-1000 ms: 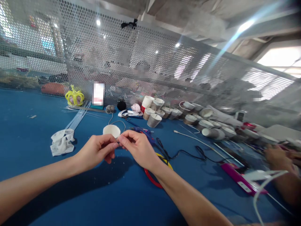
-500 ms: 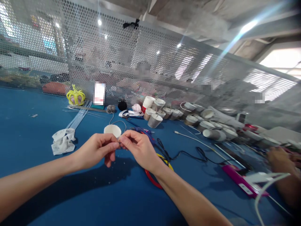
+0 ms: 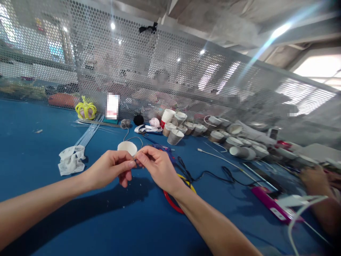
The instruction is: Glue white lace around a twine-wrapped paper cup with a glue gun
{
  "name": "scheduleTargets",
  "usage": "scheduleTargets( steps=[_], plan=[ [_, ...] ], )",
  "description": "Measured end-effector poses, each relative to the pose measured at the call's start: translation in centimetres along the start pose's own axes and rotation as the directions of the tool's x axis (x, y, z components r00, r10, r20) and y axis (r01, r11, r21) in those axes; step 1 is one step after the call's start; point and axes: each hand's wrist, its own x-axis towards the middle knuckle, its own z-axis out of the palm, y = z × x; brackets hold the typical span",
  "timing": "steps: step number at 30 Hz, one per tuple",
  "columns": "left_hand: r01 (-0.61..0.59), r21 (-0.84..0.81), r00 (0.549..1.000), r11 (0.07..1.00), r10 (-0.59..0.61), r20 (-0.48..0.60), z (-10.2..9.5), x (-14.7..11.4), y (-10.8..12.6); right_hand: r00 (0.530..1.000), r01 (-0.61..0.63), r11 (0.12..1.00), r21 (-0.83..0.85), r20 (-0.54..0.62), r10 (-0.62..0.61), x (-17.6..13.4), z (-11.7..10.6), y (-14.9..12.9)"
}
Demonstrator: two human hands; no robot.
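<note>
My left hand (image 3: 113,167) and my right hand (image 3: 156,167) meet nearly tip to tip over the blue table, each pinched with thumb against fingers. Between them is the end of a thin grey yarn (image 3: 141,142), mostly hidden by the fingertips. That yarn loops back behind a white paper cup (image 3: 127,147) to a small grey ball of yarn (image 3: 125,123). The cup stands just beyond my hands, its lower part covered by them. Right of it, partly behind my right hand, lies a blue glue gun (image 3: 166,151) with a black cord.
Red-and-yellow-handled pliers or scissors (image 3: 173,202) lie under my right forearm. Several yarn-wrapped cups (image 3: 175,136) line the mesh partition (image 3: 186,78). A crumpled white wrapper (image 3: 71,160) is at left. A purple power strip (image 3: 274,206) and another person's hand (image 3: 315,179) are at right.
My hands stay pinched together in almost the same place, with only a slight shift of the fingers. The other person's hand at right has moved a little left.
</note>
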Motion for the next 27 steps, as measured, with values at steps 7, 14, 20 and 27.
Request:
scheduleTargets(
  steps=[7,14,20,27],
  plan=[
    [0.077,-0.049,0.991,0.996,-0.071,0.117,-1.7,0.7,0.4,0.982,-0.021,1.0,0.013,-0.189,0.023,0.9,-1.7,0.0],
    [0.049,0.076,0.991,0.996,-0.058,0.118,-1.3,0.6,0.4,0.974,-0.017,0.997,0.077,-0.224,0.034,1.0,-2.1,0.0],
    [0.059,0.033,0.992,0.998,-0.063,0.113,-0.9,0.5,-0.1,0.994,-0.049,0.972,0.228,-0.08,0.069,0.7,-1.4,0.2],
    [0.092,-0.091,0.992,0.992,-0.084,0.091,-0.6,0.6,-0.3,0.989,-0.035,0.965,0.26,-0.127,0.07,0.7,-1.2,0.2]
  ],
)
